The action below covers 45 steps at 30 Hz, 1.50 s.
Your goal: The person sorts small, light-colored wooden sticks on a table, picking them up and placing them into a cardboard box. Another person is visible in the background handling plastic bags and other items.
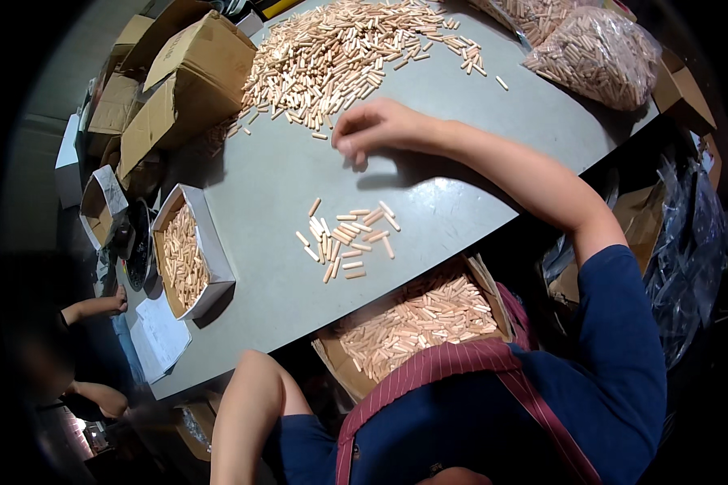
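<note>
Dowel heap on table's far side, small batch near front edge, box below, likely to catch them. Right hand over table, loosely curled, contents unclear; left hand unseen.

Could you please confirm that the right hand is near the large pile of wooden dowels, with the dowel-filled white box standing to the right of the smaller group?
Not quite: in the head view, the dowel-filled white box stands left of the smaller group. The right hand is indeed near the large pile of wooden dowels.
</note>
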### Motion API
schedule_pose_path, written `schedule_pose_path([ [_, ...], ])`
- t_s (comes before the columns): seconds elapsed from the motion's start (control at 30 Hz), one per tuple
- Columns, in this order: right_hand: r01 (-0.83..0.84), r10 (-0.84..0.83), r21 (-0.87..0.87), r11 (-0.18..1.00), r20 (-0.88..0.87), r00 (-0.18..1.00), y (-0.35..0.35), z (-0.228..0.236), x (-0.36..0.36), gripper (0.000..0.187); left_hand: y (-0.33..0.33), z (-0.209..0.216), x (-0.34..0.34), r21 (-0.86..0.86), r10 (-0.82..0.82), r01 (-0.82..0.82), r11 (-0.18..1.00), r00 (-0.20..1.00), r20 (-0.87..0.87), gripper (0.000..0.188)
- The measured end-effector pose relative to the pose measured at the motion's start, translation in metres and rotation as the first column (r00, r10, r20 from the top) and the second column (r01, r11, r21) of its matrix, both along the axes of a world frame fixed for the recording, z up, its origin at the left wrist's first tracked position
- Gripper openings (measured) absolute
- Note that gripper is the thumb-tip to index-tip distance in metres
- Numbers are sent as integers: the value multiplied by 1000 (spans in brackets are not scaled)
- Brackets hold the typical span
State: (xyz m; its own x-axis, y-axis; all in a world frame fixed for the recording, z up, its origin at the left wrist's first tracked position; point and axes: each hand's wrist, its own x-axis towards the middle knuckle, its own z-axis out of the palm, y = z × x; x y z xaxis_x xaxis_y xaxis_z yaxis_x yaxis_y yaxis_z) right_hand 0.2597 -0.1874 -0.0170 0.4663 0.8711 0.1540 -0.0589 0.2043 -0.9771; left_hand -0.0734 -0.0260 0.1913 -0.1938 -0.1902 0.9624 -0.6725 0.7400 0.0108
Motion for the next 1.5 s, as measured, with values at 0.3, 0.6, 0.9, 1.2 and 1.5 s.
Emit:
schedule_pose_path([
  [0.3,-173,0,83,981,902,432,-2,28,-84,24,1,-4,-7,-42,30,-29,999,1000,8,17],
  [0.6,-121,-74,117,986,948,311,-1,17,-83,27,3,-2,-2,-116,-91,87,989,996,-25,15],
  [0.9,-106,-45,64,992,985,169,1,26,-90,23,49,-113,46,460,771,-791,403,22,-637,22],
  [1.2,-49,-154,183,982,922,354,0,23,-86,16,10,-165,80,723,903,-582,-372,-406,138,11],
  [1.5,27,-240,256,966,858,455,-2,23,-76,11,44,-167,75,733,876,-600,-321,-483,-12,8],
])
